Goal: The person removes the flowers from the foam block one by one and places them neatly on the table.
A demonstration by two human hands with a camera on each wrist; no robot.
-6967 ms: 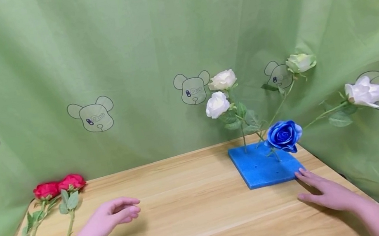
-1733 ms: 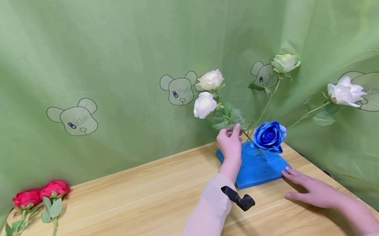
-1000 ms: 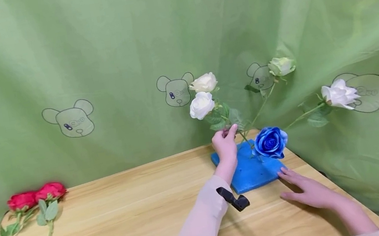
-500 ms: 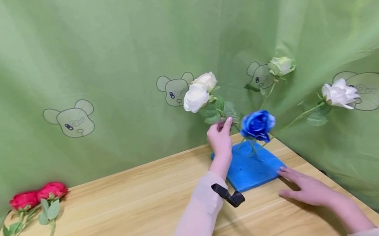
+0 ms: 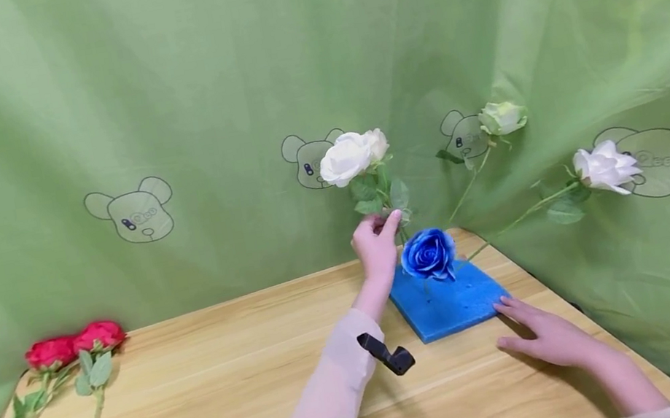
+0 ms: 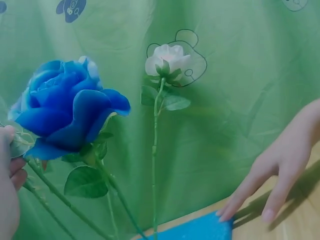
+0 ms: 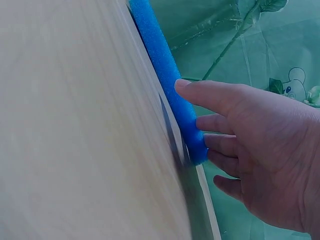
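Observation:
My left hand [image 5: 377, 250] pinches the leafy stem of a white rose [image 5: 343, 159] above the far left part of the blue foam board [image 5: 458, 307]. Its bloom overlaps a second, cream-white rose [image 5: 377, 145] behind it. A blue rose [image 5: 429, 256] leans just right of that hand; in the left wrist view the blue bloom [image 6: 70, 110] looms close, beside the fingers. My right hand [image 5: 549, 336] is spread, fingertips touching the board's near right corner. In the right wrist view, the right hand's fingers [image 7: 217, 142] lie straight along the foam edge [image 7: 170, 80].
A greenish-white rose [image 5: 502, 118] and another white rose [image 5: 606, 167] lean out to the back right. Two red roses [image 5: 98, 336] lie on the wooden table [image 5: 219, 391] at the left. A green curtain [image 5: 206, 75] hangs behind and on the sides.
My left hand came from above the left tabletop to the white rose's stem, then shifted left with it, bringing its bloom over the cream-white one. The blue rose swung left. My right hand stayed.

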